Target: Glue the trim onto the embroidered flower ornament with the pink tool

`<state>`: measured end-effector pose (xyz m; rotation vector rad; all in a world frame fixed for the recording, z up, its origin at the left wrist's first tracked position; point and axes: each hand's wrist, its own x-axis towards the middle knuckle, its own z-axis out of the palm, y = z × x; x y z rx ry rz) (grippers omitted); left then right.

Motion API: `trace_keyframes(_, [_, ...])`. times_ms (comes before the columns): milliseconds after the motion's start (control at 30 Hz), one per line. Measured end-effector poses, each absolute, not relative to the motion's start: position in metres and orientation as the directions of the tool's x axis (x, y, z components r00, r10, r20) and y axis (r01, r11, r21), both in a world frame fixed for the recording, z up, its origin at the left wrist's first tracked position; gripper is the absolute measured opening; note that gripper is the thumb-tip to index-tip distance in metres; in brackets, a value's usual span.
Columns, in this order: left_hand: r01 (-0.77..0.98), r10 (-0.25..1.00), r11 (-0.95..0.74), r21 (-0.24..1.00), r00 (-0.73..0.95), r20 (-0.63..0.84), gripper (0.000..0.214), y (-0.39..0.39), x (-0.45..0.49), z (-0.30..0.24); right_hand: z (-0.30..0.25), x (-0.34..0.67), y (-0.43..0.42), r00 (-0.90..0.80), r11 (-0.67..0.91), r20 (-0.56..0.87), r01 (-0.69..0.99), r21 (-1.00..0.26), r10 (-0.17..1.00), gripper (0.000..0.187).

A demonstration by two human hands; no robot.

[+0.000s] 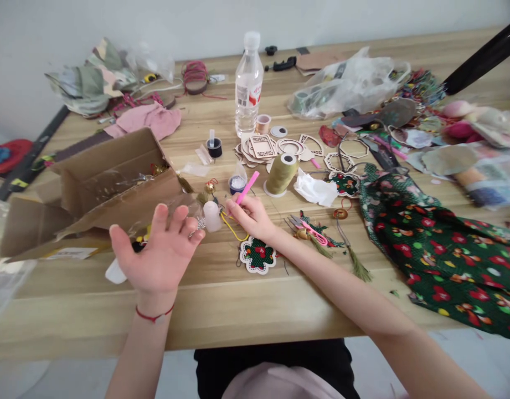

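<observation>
My left hand (157, 252) is raised palm up near the cardboard box, its fingers spread and nothing in it. A slim pink pen-like stick (248, 186) stands tilted in the fingers of my right hand (252, 216); its lower end is hidden. Under the right wrist lies a clover-shaped wooden frame (258, 255) filled with dark green printed fabric. A yellow cord loop (233, 227) and a small whitish bottle (212, 216) are just left of the right hand. Pink-handled scissors (314, 231) lie to its right, by a tassel (357, 263).
An open cardboard box (113, 194) stands at the left. Behind my hands are an olive thread spool (281, 174), wooden frames (263, 147) and a water bottle (249, 86). Green floral fabric (441, 249) covers the right front; plastic bags (346, 83) lie at the back right.
</observation>
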<state>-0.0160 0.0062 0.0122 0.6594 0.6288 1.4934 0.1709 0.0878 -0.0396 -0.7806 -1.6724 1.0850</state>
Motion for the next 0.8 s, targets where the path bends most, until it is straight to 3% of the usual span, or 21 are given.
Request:
trace_keyframes(100, [-0.607, 0.999, -0.046, 0.793, -0.051, 0.019, 0.067, 0.006, -0.012, 0.014, -0.014, 0.176, 0.074, -0.37, 0.549, 0.51, 0.002, -0.836, 0.777, 0.034])
trace_keyframes(333, [-0.481, 0.987, -0.107, 0.87, 0.056, 0.152, 0.071, 0.002, -0.005, 0.017, 0.024, 0.193, 0.022, -0.499, 0.599, 0.55, -0.074, -0.797, 0.67, 0.033])
trace_keyframes(500, [-0.41, 0.962, -0.123, 0.904, 0.173, 0.21, 0.085, -0.007, 0.01, 0.016, 0.008, 0.196, -0.013, -0.414, 0.842, 0.758, 0.044, -0.537, 0.505, 0.024])
trace_keyframes(667, [-0.424, 0.935, -0.128, 0.897, 0.25, 0.252, 0.099, -0.014, 0.025, 0.012, -0.018, 0.191, -0.027, -0.328, 0.858, 0.799, 0.089, -0.506, 0.505, 0.023])
trace_keyframes(800, [-0.433, 0.928, -0.131, 0.892, 0.263, 0.264, 0.098, -0.015, 0.028, 0.01, -0.027, 0.193, -0.028, -0.396, 0.901, 0.811, 0.134, -0.413, 0.43, 0.023])
